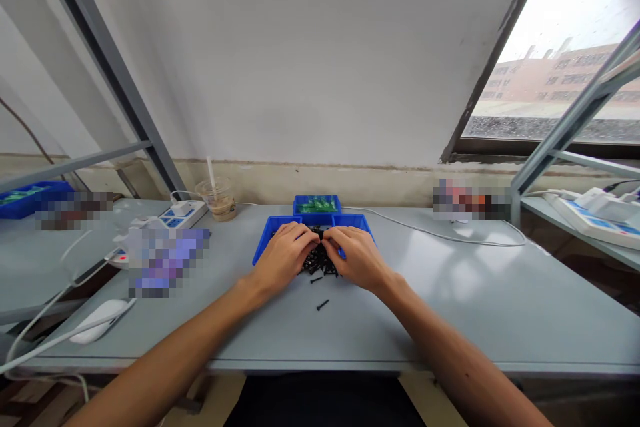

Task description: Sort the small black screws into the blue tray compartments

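My left hand (286,250) and my right hand (357,252) meet over a pile of small black screws (316,261) on the grey table. Thumb and fingers are pinched together on both hands, and the fingertips almost touch. Something small and dark shows between them, too little of it to name. Behind my hands stand blue compartment trays (263,240), partly covered by my fingers. Two loose screws lie nearer me, one close to the pile and another screw (323,305) farther forward.
Green packets (320,204) fill a blue bin at the back. A plastic cup with a straw (220,200), a power strip (183,212) and a white mouse (103,320) are on the left. A white cable (440,235) runs along the right. Metal posts flank the table.
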Tool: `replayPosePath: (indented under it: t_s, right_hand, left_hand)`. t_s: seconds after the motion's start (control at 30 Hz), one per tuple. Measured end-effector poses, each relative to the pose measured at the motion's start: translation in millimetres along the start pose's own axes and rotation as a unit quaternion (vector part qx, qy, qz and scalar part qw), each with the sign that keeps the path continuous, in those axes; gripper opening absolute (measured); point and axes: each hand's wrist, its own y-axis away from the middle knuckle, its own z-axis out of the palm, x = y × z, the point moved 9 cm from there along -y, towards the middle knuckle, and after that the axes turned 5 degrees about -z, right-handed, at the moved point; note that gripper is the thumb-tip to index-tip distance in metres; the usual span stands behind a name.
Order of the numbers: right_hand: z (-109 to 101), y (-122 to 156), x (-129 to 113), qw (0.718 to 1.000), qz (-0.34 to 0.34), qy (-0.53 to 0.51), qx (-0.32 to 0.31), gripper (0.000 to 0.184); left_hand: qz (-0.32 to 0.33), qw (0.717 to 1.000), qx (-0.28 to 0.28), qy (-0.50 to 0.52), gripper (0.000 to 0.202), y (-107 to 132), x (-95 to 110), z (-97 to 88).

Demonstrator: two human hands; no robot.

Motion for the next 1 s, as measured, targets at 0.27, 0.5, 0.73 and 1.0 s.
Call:
replayPosePath:
  t_s: [0.27, 0.5, 0.73, 1.0]
  right_hand:
    - [7.6, 1.6, 6.4, 1.0, 0.016, -0.006, -0.022, 0.021]
    - [11.4, 1.2, 5.8, 0.999, 0.005, 0.004, -0.044, 0.023]
    - [4.2, 2.0, 10.7, 0.999, 0.031, -0.015, 0.008, 0.018]
    - [3.8, 4.9, 15.1, 0.997, 0.046, -0.045, 0.032, 0.02]
  left_hand:
    - [0.019, 0.997, 0.059, 0.048, 0.014, 0.2, 4.1, -14.3]
    - [0.021, 0.995, 0.077, 0.059, 0.012, -0.1, 3.8, -17.9]
    - [0.002, 0.996, 0.077, 0.05, 0.017, -1.5, -3.6, -16.3]
    - [-0.007, 0.999, 0.034, 0.025, 0.026, -2.0, -7.1, -5.3]
